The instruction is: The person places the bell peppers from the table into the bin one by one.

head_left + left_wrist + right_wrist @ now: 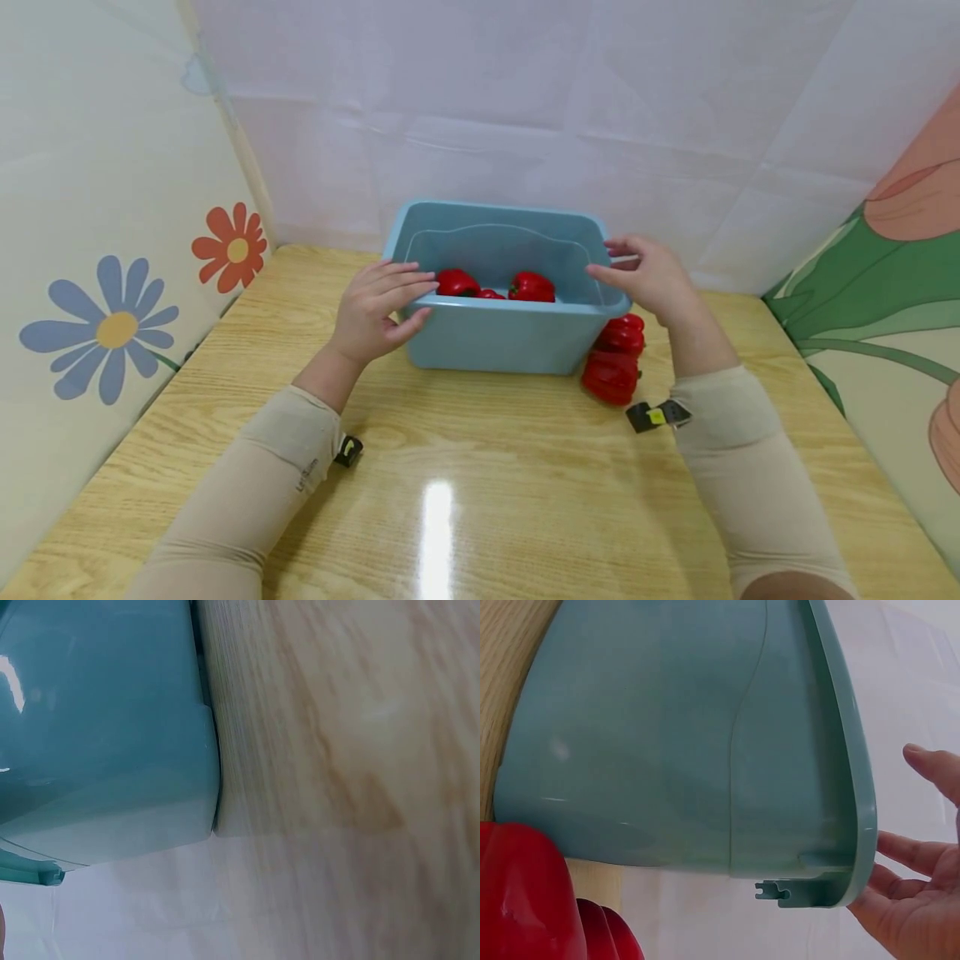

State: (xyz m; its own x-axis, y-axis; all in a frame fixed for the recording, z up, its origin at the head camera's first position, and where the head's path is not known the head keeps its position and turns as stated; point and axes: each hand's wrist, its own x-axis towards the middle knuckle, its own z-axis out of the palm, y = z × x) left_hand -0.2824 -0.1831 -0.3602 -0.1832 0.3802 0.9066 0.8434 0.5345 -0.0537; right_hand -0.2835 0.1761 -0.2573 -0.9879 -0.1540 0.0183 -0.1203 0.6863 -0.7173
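A light blue plastic bin (495, 337) stands on the table with red bell peppers (532, 287) inside, partly hidden by its front wall. My left hand (375, 308) lies at the bin's front left corner, its fingers straight over the rim. At the opposite end, my right hand (648, 275) has its fingertips right at the right rim, thumb apart from the fingers; neither hand holds a pepper. Beside the bin's right wall, below the right hand, two more bell peppers (611, 377) sit one behind the other. The right wrist view shows these peppers (525, 892) close to the bin wall.
The wood-grain table (510, 467) extends toward me in front of the bin. Behind it hangs a white sheet (525, 108). Flower-patterned panels (112, 192) flank the table on both sides.
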